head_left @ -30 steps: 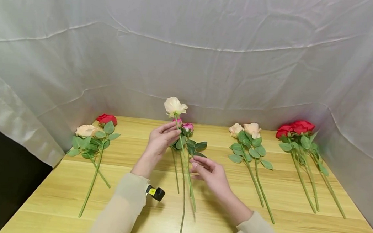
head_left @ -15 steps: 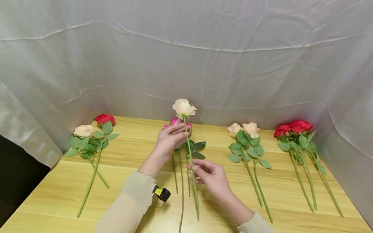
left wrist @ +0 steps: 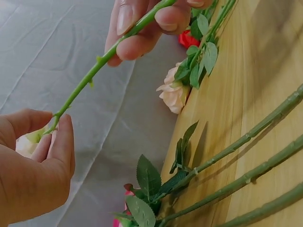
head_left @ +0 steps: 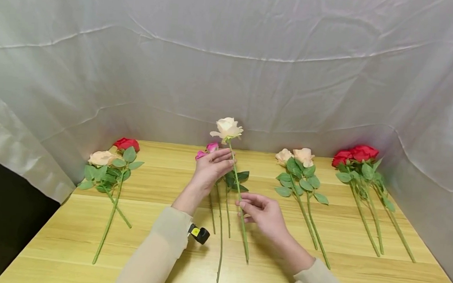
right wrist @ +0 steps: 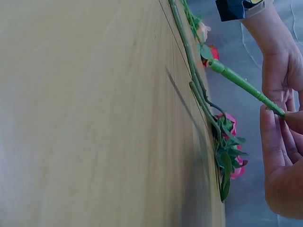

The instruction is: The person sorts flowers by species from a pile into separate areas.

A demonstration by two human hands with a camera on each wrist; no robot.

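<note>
A cream-white rose (head_left: 227,129) is held up over the middle of the table, bloom at the top and stem slanting down to the right. Just below the bloom, my left hand (head_left: 212,168) pinches the stem between thumb and fingers. Lower on the same stem, the thumb and fingers of my right hand (head_left: 265,215) pinch it too. The left wrist view shows the bare green stem (left wrist: 90,75) with small thorns running between both hands. Behind my left hand lie pink roses (head_left: 212,147), their blooms partly hidden by it. The cut stem end (right wrist: 218,66) points free of the right hand.
On the wooden table (head_left: 157,250), a peach rose (head_left: 102,158) and a red rose (head_left: 127,144) lie crossed at the left. Two peach roses (head_left: 303,156) lie right of centre, with several red roses (head_left: 362,153) at far right. A grey cloth (head_left: 230,72) hangs behind.
The white rose and my left hand have shifted right. My right hand, earlier held loosely beside the stems, has taken hold of the white rose's stem.
</note>
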